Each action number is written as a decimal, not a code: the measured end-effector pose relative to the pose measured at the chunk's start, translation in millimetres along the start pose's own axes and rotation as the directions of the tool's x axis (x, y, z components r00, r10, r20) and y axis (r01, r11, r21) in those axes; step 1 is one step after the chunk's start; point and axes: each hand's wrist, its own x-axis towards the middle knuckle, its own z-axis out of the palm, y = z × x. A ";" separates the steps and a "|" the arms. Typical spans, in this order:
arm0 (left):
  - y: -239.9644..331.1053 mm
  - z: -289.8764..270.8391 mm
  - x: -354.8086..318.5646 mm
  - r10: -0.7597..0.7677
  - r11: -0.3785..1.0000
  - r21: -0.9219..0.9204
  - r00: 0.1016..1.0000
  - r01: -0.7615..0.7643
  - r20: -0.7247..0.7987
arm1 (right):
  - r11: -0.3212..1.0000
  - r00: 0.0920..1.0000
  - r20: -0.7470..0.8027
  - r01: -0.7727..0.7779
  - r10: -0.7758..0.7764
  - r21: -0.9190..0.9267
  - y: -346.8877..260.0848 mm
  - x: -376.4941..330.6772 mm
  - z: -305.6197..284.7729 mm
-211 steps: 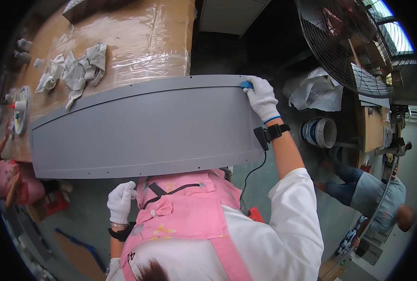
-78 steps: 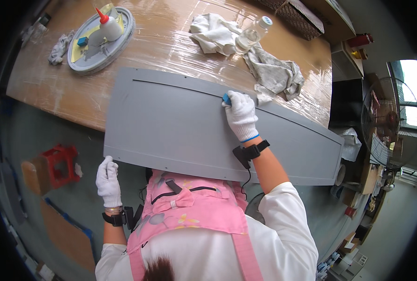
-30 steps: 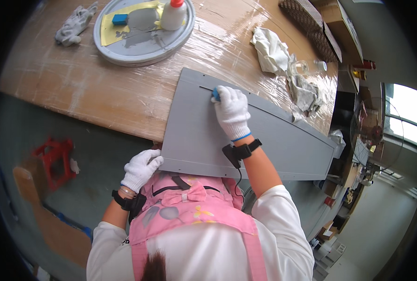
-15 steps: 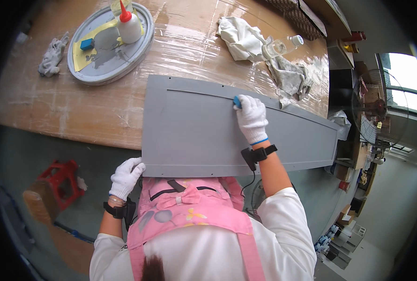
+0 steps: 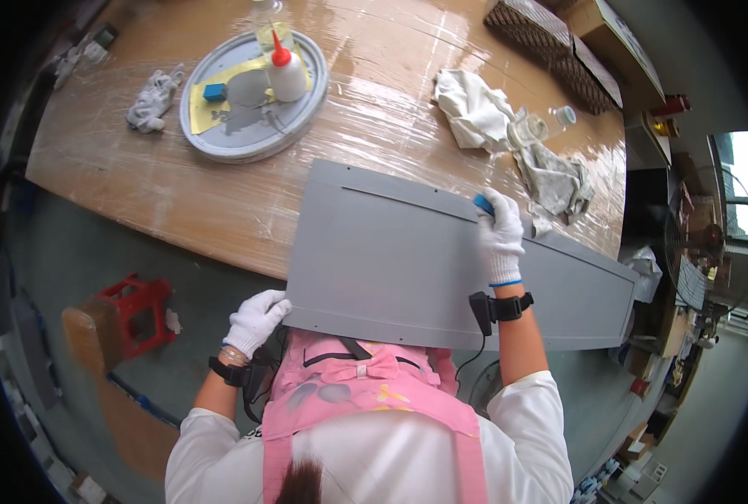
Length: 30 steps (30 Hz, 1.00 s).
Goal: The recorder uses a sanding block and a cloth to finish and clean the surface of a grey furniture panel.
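A long grey panel (image 5: 382, 252) lies partly on the table and reaches over its near edge toward my body. A thin dark groove runs along its far side. My right hand (image 5: 501, 239), in a white knit glove, is closed around a small blue block (image 5: 483, 204) at the panel's far edge, by the groove line. The block's underside is hidden, so I cannot tell whether it presses on the panel. My left hand (image 5: 258, 321), also gloved, grips the panel's near left corner, fingers bent at the edge.
On the film-covered table (image 5: 248, 197) a round grey lid (image 5: 260, 151) bears yellow paper, grey paste, another blue block (image 5: 214, 92) and a white red-tipped bottle (image 5: 287, 77). Rags (image 5: 475, 109) and a clear bottle (image 5: 563, 118) lie at far right. A red stool (image 5: 143, 315) stands on the floor.
The whole view has shifted, so everything sits farther right and lower. Against the panel, my right hand with the blue block has slid slightly right along the far edge. My left hand stays at the corner.
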 end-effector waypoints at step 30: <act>-54.5 10.2 -25.1 -0.044 0.953 -0.304 0.990 0.000 -0.136 | 0.966 0.974 0.091 0.192 -0.209 0.171 -126.3 120.0 159.0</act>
